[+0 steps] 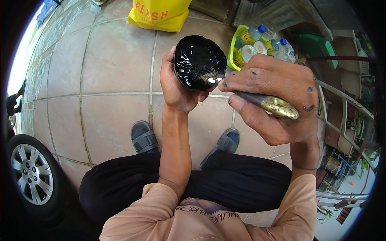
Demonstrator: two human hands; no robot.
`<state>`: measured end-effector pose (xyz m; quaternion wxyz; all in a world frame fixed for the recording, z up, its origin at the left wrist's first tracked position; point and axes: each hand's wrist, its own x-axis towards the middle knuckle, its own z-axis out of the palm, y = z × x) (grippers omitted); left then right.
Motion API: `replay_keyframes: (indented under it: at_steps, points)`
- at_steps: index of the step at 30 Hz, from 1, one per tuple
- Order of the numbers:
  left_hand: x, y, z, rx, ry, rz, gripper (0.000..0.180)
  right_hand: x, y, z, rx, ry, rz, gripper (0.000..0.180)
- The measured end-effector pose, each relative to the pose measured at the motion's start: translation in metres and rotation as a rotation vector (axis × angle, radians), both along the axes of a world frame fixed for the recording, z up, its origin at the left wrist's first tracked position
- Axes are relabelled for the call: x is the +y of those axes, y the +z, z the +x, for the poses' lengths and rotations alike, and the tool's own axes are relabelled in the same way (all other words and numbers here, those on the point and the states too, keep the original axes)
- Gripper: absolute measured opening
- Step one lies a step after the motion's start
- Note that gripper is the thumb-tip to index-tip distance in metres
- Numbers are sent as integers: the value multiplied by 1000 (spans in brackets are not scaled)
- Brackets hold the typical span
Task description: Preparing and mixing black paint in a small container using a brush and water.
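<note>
A round black bowl (194,56), glossy and wet-looking inside, is held up in front of me. My left hand (173,88) cups it from the left and below, with the fingers partly hidden behind it. Between the thumb and fingers of my right hand (279,86) is a paintbrush (257,100) with a dark, gold-ended handle. Its bristles rest against the lower right of the bowl's inside. Black smears mark the fingers and knuckles of my right hand. Whether the bowl is full of paint or only coated, I cannot tell.
Beyond the bowl a yellow bag (161,14) stands on the tiled floor (116,60). A lime-green basket (232,54) with several plastic bottles is at the far right. A car wheel (32,172) stands at the left, and a metal railing (348,98) runs along the right.
</note>
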<state>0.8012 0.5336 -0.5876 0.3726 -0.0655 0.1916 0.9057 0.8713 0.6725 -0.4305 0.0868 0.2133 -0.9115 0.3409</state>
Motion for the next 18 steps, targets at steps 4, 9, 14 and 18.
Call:
replay_keyframes:
  at_steps: [4, 9, 14, 18]
  points:
    - [0, 1, 1, 7, -73, 120, 65, 6, 6, -1, 81, -40, 45, 23]
    - [5, 1, 5, -6, -45, 88, 65, -1, -9, 0, 105, -60, 119, 25]
    - [5, 3, 4, 39, -40, 50, 65, -2, -4, 4, 107, -76, 92, 23]
    - [2, 3, 4, 67, -87, 158, 65, 1, 1, 0, 159, -130, 123, 22]
